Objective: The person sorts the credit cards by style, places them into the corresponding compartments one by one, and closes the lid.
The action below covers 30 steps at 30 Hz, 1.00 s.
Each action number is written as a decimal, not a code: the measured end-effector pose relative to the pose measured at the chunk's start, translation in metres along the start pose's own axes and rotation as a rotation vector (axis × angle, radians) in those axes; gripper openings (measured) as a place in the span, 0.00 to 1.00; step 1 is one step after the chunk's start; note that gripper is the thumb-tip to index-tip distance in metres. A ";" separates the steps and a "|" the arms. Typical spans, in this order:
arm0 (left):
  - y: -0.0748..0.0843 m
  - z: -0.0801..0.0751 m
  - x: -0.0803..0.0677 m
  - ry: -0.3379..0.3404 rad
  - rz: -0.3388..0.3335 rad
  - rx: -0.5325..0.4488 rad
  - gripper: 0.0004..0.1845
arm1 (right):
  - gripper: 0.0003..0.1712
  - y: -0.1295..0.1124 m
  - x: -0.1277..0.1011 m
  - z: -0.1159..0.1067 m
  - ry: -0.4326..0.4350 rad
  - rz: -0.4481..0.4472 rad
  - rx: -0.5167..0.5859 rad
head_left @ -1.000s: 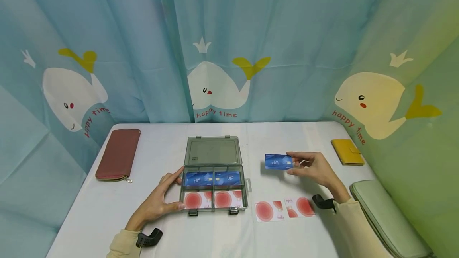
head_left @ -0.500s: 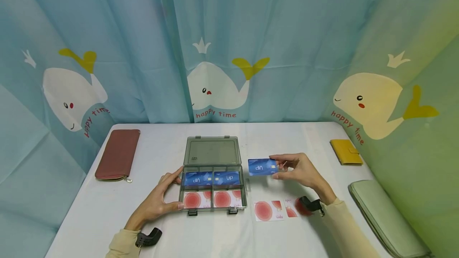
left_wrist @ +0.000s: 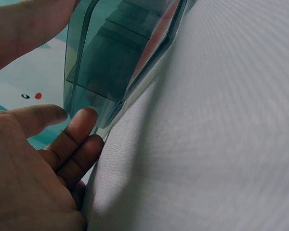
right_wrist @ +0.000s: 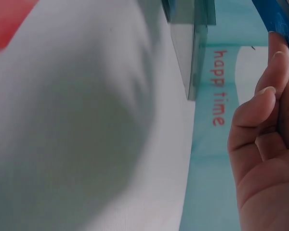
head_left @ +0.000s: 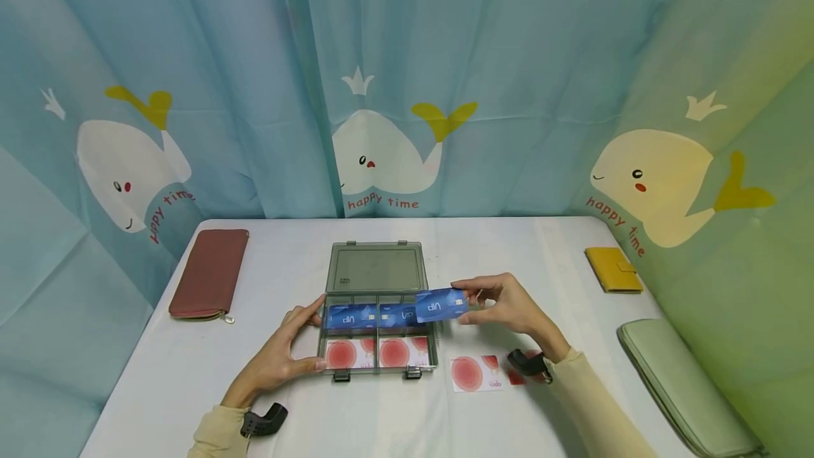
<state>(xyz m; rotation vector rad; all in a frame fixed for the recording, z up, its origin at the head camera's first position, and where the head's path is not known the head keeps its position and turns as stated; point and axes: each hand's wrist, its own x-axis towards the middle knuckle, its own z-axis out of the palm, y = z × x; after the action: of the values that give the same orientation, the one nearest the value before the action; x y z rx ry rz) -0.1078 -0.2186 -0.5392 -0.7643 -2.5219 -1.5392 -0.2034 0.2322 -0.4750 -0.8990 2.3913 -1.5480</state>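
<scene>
The right hand (head_left: 509,306) pinches a blue card (head_left: 440,304) by its right end between thumb and fingers, holding it tilted above the right rear compartment of the open box (head_left: 380,331); the card's free end reaches over the box's right wall. In the right wrist view the fingers (right_wrist: 272,72) close on the card's blue edge (right_wrist: 279,17), with the box's smoky wall (right_wrist: 190,48) just to the left. The left hand (head_left: 282,355) rests against the box's left side, thumb at the rear corner and fingers at the front corner, the fingers fairly straight and gripping nothing; the left wrist view shows the fingertips (left_wrist: 84,118) touching the box's lower corner (left_wrist: 103,103). The box sits mid-desk (head_left: 286,415) with its lid (head_left: 376,268) folded back flat. Its two rear compartments each hold a blue card (head_left: 346,316), and the two front ones each hold a white card with a red disc (head_left: 343,354). Two more red-disc cards (head_left: 475,373) lie on the desk just right of the box, partly hidden under the right wrist. A red wallet (head_left: 210,273) lies at far left, a yellow wallet (head_left: 613,268) at far right, and a green pouch (head_left: 687,387) at the right edge.
</scene>
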 end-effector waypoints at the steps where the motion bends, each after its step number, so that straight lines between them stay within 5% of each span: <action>1: 0.000 0.000 0.000 -0.001 -0.002 -0.003 0.58 | 0.31 0.000 0.001 0.002 -0.005 -0.005 0.000; 30: 0.000 0.000 0.000 -0.003 -0.025 -0.004 0.58 | 0.32 -0.010 0.028 0.045 -0.057 0.070 -0.133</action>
<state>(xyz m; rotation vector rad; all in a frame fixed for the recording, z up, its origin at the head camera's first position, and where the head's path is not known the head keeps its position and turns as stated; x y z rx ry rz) -0.1079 -0.2184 -0.5389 -0.7393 -2.5405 -1.5525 -0.2025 0.1787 -0.4813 -0.8616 2.4809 -1.3347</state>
